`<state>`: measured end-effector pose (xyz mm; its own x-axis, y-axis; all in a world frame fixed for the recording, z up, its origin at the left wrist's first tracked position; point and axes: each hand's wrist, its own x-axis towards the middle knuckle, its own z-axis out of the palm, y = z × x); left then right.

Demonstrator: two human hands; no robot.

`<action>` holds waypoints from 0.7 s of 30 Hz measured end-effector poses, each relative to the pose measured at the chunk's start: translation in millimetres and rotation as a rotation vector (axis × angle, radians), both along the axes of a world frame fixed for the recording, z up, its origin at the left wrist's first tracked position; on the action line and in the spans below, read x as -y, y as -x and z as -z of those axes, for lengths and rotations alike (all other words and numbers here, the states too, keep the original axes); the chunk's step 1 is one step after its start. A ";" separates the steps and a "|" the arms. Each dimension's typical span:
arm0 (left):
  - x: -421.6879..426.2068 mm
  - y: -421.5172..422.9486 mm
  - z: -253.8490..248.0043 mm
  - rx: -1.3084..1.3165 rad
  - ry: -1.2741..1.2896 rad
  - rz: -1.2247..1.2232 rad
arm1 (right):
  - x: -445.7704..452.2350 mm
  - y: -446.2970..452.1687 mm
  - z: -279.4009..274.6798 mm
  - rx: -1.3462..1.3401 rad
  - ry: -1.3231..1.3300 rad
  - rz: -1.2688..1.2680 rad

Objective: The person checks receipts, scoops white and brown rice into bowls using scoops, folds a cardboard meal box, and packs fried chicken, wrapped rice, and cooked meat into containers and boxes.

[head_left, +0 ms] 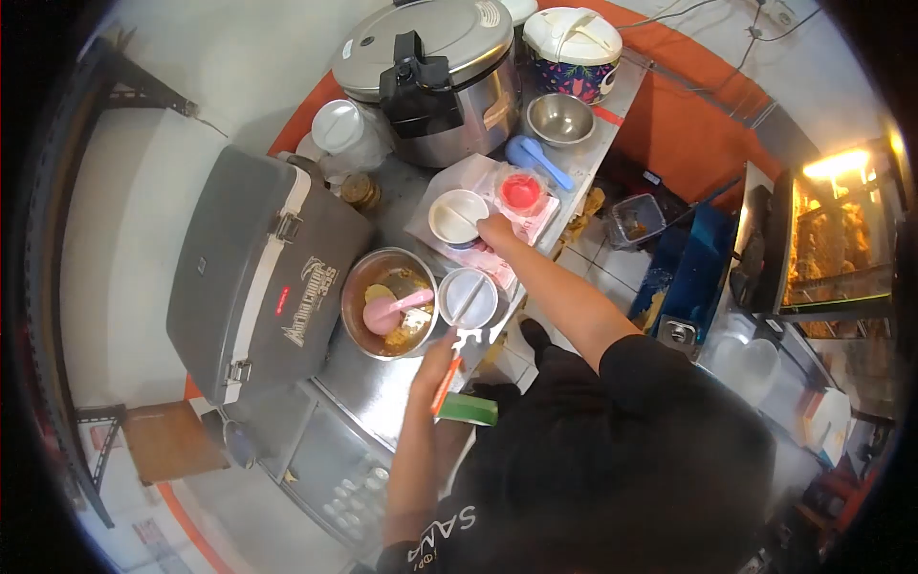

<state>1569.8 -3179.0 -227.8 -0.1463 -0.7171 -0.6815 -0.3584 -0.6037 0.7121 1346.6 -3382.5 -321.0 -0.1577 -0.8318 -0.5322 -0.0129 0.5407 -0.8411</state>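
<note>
Right hand (500,231) holds a white bowl (459,216) at the steel desk (381,407); left hand's (432,371) grip unclear; rice cooker (478,100) beyond, lit display cabinet (837,234) rightward.

The shirt (631,459) is black, plain and loose over the back and shoulder, its cloth slightly creased. Both sleeves are short and black: the right sleeve (633,371) ends above the elbow in a straight hem, and only a dark edge of the left sleeve (394,558) shows. White capital lettering (459,523) runs across the cloth, with smaller white marks beside it, too small to read. The forearms, left hand (434,369) and right hand (498,232) are bare. Dark trousers (568,371) and a dark, round-toed shoe (533,333) show below.
</note>
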 end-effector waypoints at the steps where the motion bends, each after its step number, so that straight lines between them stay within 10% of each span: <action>1: 3.6 12.4 -5.3 -0.041 -0.103 -0.028 | 3.5 -3.6 1.1 -0.036 0.017 0.017; 16: 10.4 13.8 66.4 -0.117 0.034 -0.279 | -137.3 85.9 -57.7 0.105 0.362 0.270; 21: 57.1 -19.6 86.3 -0.063 -0.378 0.017 | -316.4 152.1 -120.0 0.106 0.375 0.405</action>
<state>1589.4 -3236.1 -314.1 -0.2063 -0.4138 -0.8867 -0.3332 -0.8223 0.4613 1194.5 -3066.1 -201.1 -0.4652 -0.8514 -0.2423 0.2289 0.1487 -0.9620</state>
